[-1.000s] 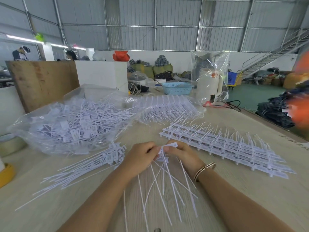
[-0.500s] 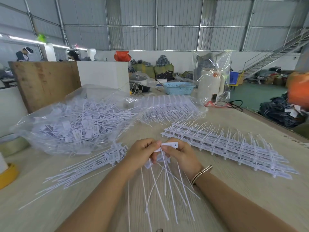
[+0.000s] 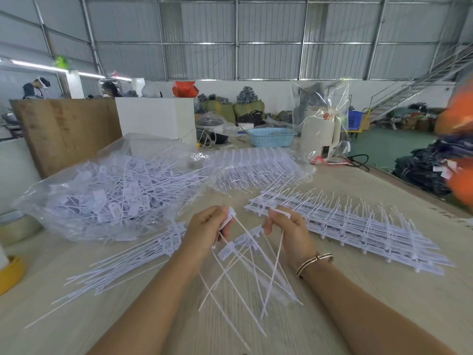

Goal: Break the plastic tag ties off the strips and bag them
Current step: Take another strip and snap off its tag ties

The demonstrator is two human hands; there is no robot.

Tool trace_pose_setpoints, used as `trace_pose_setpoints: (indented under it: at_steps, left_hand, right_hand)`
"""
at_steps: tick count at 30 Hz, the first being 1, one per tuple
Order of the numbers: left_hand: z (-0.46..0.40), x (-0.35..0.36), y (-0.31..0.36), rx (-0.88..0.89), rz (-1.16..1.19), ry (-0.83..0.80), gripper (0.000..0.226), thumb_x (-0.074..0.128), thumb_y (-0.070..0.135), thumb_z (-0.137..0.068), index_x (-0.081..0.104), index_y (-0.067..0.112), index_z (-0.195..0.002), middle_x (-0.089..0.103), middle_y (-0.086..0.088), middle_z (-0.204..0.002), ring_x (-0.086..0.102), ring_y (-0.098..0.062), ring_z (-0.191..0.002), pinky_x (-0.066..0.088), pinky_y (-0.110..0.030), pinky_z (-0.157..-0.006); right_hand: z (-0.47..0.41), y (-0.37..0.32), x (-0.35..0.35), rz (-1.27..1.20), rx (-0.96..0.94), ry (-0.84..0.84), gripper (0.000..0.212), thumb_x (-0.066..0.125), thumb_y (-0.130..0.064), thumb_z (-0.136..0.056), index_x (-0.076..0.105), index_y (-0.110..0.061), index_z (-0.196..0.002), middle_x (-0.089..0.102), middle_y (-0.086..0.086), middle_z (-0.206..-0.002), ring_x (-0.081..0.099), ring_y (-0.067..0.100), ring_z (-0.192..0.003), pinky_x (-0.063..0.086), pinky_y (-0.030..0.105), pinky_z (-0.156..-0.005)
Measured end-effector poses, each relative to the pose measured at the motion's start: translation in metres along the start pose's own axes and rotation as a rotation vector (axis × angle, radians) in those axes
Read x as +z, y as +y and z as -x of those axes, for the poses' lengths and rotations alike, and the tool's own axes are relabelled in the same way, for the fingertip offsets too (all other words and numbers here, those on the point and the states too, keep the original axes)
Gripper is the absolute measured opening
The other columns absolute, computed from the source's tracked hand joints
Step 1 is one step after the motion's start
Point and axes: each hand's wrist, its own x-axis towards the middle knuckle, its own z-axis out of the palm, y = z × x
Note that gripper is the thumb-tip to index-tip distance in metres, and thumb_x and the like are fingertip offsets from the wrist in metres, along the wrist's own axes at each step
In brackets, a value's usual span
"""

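Holding ties (image 3: 238,262) apart, both hands (image 3: 204,229) hover mid-table (image 3: 384,303).

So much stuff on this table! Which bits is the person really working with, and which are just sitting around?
In use:
- left hand and right hand, each gripping white tag ties
- uncut strips
- loose ties pile
- clear bag of ties

Just lying about:
- blue basket
- yellow tape roll
- white appliance
- wooden board
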Motion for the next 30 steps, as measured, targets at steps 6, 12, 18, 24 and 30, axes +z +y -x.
trace_pose_setpoints:
  at_steps: [6,12,18,24,30]
  left_hand:
    - [0.002,0.005,-0.006,0.065,-0.243,-0.037,0.034,0.047,0.007,-0.090,0.059,0.020,-0.061,0.057,-0.001,-0.065,0.040,-0.010,-0.047,0.031,-0.024,-0.051]
    - [0.000,0.006,-0.015,0.131,-0.399,-0.017,0.027,0.045,0.004,-0.089,0.061,0.019,-0.073,0.057,-0.017,-0.068,0.047,-0.015,-0.057,0.032,-0.026,-0.054]
    - [0.001,0.010,-0.019,0.199,-0.449,-0.076,0.022,0.053,0.008,-0.091,0.051,0.030,-0.091,0.055,0.005,-0.076,0.047,0.000,-0.056,0.038,-0.014,-0.056]
    - [0.004,0.015,-0.016,0.285,-0.468,-0.072,0.010,0.053,0.016,-0.094,0.051,0.026,-0.097,0.055,0.012,-0.078,0.044,0.000,-0.050,0.037,-0.012,-0.051]
    - [-0.001,0.008,-0.018,0.165,-0.588,-0.062,0.023,0.044,0.030,-0.097,0.055,0.022,-0.078,0.057,0.006,-0.066,0.052,-0.010,-0.058,0.041,-0.030,-0.060]
  right_hand:
    - [-0.003,0.006,0.003,0.054,0.154,-0.086,0.023,0.059,-0.017,-0.077,0.053,-0.007,-0.057,0.052,0.008,-0.067,0.049,0.019,-0.073,0.035,0.034,-0.080]
    - [0.000,0.003,0.013,0.384,0.220,-0.137,0.016,0.060,-0.027,-0.089,0.062,-0.022,-0.074,0.057,-0.006,-0.075,0.054,0.007,-0.073,0.040,0.028,-0.074]
    - [0.006,-0.005,0.016,0.379,0.155,-0.140,0.023,0.046,-0.037,-0.094,0.064,-0.027,-0.105,0.058,-0.009,-0.113,0.050,0.002,-0.108,0.034,0.013,-0.086]
    - [0.008,-0.008,0.018,0.282,0.086,-0.249,0.020,0.057,-0.017,-0.090,0.066,-0.004,-0.079,0.060,0.007,-0.074,0.057,0.016,-0.072,0.044,0.028,-0.074]
    - [0.008,-0.007,0.014,0.195,0.052,-0.196,0.029,0.050,-0.015,-0.094,0.059,-0.016,-0.067,0.057,-0.006,-0.059,0.053,0.004,-0.058,0.041,0.011,-0.059]
